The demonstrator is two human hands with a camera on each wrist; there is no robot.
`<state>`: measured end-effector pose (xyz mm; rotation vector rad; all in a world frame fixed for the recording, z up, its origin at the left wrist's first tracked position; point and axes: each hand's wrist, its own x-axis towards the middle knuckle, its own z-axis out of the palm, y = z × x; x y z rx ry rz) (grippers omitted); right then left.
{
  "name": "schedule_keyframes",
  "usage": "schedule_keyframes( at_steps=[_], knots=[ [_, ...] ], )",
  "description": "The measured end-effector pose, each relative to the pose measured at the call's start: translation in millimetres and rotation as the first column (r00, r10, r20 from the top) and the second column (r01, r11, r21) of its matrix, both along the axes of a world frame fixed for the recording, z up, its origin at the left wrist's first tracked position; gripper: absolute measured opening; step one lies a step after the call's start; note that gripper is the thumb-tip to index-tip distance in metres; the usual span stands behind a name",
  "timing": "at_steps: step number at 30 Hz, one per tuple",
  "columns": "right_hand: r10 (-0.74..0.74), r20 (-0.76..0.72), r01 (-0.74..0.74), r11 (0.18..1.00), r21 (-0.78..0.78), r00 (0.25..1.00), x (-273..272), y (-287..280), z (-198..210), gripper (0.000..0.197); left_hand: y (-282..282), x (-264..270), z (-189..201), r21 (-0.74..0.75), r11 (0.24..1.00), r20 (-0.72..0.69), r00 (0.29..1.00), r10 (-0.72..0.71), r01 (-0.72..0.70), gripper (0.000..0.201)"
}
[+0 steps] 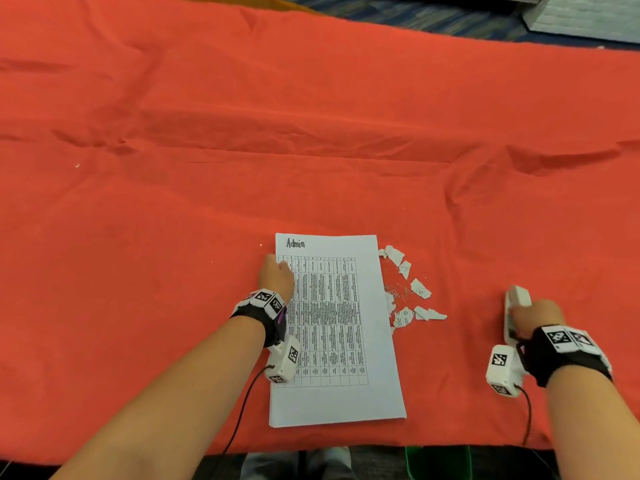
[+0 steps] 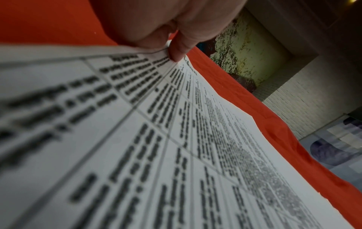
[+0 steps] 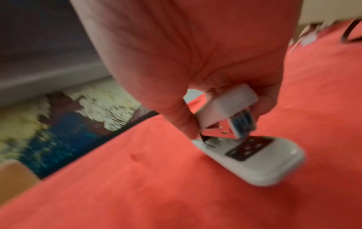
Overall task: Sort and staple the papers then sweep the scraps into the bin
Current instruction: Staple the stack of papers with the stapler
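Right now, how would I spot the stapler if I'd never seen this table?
Start from the red tablecloth and find the printed paper stack headed "Admin" near its front edge. Past the torn paper scraps beside that stack, the right hand grips the stapler. It is the only solid white plastic thing there, hinged open, not flat paper.

We seem to be in an office or meeting room, judging by the blue patterned carpet (image 1: 433,15) beyond a table draped in a red cloth (image 1: 311,133), the pale tiled wall (image 2: 293,96), and the printed papers (image 1: 336,327) headed "Admin" beside a white stapler (image 3: 248,159).
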<state>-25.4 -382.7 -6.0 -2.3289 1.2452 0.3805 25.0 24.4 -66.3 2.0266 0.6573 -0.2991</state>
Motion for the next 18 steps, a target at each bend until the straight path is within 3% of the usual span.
schedule_keyframes(
  at_steps=[4,7,9,13,18],
  knots=[
    [0.121,0.294,-0.189,0.958,0.215,0.948,51,68,33,0.036,3,-3,0,-0.030,1.000,0.025,1.000,-0.002,0.003,0.021],
    [0.035,0.480,-0.292,0.832,0.471,0.876,94,133,44,0.024,4,-3,-1,-0.066,0.998,0.027,1.000,-0.002,0.004,0.020],
    [-0.060,0.511,-0.307,0.738,0.601,0.857,120,177,39,0.031,5,-4,-2,-0.080,0.997,0.043,0.999,0.002,0.001,0.020],
    [-0.004,0.522,-0.409,0.616,0.673,0.853,145,257,23,0.019,6,-6,-4,-0.115,0.993,0.096,0.995,0.006,0.005,0.020],
    [0.117,0.525,-0.480,0.604,0.636,0.843,147,317,3,0.037,5,-7,-8,-0.155,0.988,0.155,0.987,0.037,-0.013,0.018]
  ],
)
